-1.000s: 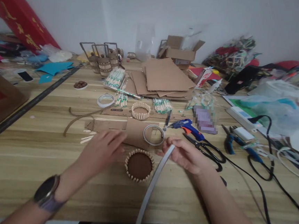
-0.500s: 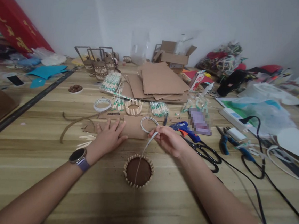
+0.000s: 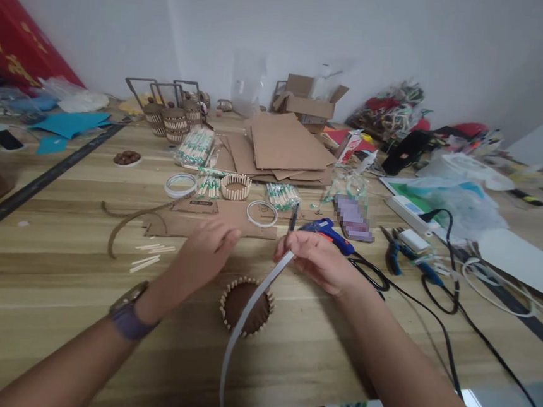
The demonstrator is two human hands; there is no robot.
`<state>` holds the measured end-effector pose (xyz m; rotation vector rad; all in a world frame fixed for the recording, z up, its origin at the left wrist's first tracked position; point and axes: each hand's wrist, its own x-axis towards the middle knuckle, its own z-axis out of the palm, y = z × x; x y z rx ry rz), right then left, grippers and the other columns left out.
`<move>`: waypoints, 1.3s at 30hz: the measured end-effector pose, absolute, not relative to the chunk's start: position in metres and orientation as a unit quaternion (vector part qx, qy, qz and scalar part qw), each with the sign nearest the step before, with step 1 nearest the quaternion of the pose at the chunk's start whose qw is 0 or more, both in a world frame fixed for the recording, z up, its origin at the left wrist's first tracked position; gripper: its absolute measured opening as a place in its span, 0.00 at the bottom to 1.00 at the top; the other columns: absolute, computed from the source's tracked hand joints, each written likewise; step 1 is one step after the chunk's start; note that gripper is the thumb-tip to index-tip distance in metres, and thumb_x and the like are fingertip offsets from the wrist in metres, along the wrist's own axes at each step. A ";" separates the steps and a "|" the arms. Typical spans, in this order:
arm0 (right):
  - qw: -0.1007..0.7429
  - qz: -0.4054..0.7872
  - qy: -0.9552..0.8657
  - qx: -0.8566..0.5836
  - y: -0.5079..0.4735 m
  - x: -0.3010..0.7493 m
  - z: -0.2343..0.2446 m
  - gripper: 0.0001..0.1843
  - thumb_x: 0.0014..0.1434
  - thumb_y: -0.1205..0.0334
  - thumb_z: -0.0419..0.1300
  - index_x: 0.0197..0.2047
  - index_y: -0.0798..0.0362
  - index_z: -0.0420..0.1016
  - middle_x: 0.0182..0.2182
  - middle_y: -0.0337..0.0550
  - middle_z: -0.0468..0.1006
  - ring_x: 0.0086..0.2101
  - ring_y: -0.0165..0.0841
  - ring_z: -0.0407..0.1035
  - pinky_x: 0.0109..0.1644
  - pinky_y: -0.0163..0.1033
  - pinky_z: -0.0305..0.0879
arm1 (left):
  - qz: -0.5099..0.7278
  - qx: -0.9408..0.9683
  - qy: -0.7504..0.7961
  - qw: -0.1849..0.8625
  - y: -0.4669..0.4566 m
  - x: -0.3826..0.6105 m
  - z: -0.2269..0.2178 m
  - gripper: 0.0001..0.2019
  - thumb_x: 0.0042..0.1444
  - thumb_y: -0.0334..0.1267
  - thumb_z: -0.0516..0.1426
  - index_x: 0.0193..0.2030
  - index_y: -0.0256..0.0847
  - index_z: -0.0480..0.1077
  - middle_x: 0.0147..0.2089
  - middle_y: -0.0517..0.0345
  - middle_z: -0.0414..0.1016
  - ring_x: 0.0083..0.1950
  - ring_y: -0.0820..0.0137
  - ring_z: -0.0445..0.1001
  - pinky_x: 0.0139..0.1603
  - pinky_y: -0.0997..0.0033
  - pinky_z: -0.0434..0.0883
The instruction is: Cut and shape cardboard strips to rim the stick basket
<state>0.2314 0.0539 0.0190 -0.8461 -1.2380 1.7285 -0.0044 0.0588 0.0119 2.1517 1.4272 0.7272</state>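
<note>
My right hand [image 3: 321, 260] pinches the upper end of a narrow white strip of tape [image 3: 248, 312]. The strip curves down in front of a round base [image 3: 246, 306], brown inside and ringed with short wooden sticks. To the left, my left hand [image 3: 205, 248] is raised above the table, its fingers curled in and its thumb against them; I see nothing in it. Behind that hand lies a flat brown cardboard strip [image 3: 245, 226], with a white tape roll [image 3: 261, 214] by its far edge. Loose wooden sticks [image 3: 145, 262] are left of my left hand.
A blue glue gun [image 3: 330, 232], black-handled scissors [image 3: 370, 275] and pliers [image 3: 394, 255] lie on the right among cables. Farther back are stacked cardboard sheets [image 3: 290, 145], bagged sticks [image 3: 282, 196], another stick ring [image 3: 235, 188] and small lidded buckets [image 3: 176, 125].
My left hand has lifted off the cardboard, and its fingers have curled in. The white strip now hangs nearer to me, beyond the ringed base. My view has shifted slightly.
</note>
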 end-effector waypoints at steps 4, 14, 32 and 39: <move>0.443 0.617 -0.552 -0.345 0.051 0.233 0.028 0.15 0.54 0.51 0.70 0.26 0.51 0.75 0.30 0.39 0.78 0.34 0.32 0.68 0.44 0.38 0.62 | 0.201 0.646 0.414 0.609 0.019 0.007 0.050 0.27 0.65 0.58 0.45 0.45 0.38 0.74 0.30 0.54 0.80 0.32 0.66 0.77 0.38 0.66 0.74; 0.453 0.493 -0.647 -0.364 0.025 0.244 0.037 0.21 0.63 0.41 0.60 0.29 0.49 0.72 0.32 0.42 0.76 0.36 0.37 0.69 0.43 0.43 0.63 | 0.120 0.597 0.459 0.647 -0.024 -0.057 0.050 0.18 0.61 0.56 0.53 0.37 0.42 0.71 0.15 0.68 0.66 0.17 0.76 0.60 0.23 0.76 0.56; 0.232 0.311 -0.716 -0.580 0.060 0.218 0.017 0.06 0.52 0.68 0.63 0.26 0.49 0.71 0.23 0.37 0.74 0.26 0.33 0.65 0.31 0.37 0.54 | 0.181 0.678 0.508 0.499 -0.003 -0.047 0.049 0.20 0.62 0.56 0.50 0.40 0.42 0.73 0.20 0.66 0.71 0.23 0.72 0.66 0.27 0.74 0.62; 0.404 0.420 -0.635 -0.507 0.029 0.211 0.039 0.11 0.56 0.51 0.65 0.38 0.48 0.78 0.27 0.38 0.74 0.28 0.33 0.64 0.31 0.38 0.59 | 0.203 0.695 0.522 0.451 -0.005 -0.031 0.044 0.19 0.65 0.53 0.48 0.35 0.44 0.71 0.21 0.65 0.71 0.25 0.70 0.67 0.29 0.72 0.63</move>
